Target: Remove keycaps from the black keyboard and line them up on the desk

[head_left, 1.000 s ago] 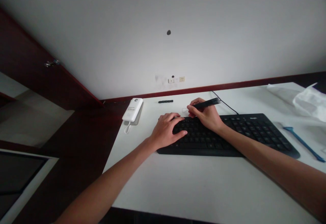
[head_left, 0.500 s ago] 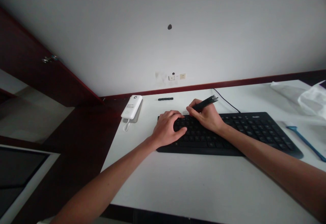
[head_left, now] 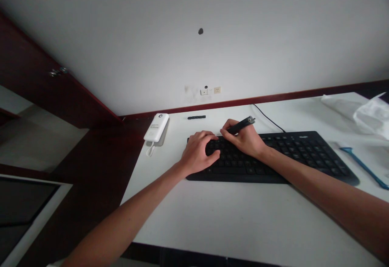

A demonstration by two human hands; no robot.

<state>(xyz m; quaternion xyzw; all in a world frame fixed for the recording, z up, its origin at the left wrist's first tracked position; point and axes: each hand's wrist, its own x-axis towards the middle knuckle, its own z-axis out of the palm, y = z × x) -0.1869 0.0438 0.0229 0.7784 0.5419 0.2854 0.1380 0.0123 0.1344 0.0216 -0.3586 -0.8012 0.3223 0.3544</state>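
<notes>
In the head view, the right hand (head_left: 245,140), at the centre of the frame, has its fingers closed around a slim black tool (head_left: 240,125), held tilted above the black keyboard (head_left: 304,149), which stretches from the centre towards the right. The left hand (head_left: 197,154) lies on the keyboard's left end, thumb and fingers apart. A blue brush (head_left: 363,167) lies at the right edge, a white power bank (head_left: 156,128) left of centre.

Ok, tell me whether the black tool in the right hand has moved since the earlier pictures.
Yes: judged against the keyboard, the upper end of the black tool in the right hand has swung left, away from the cable.
</notes>
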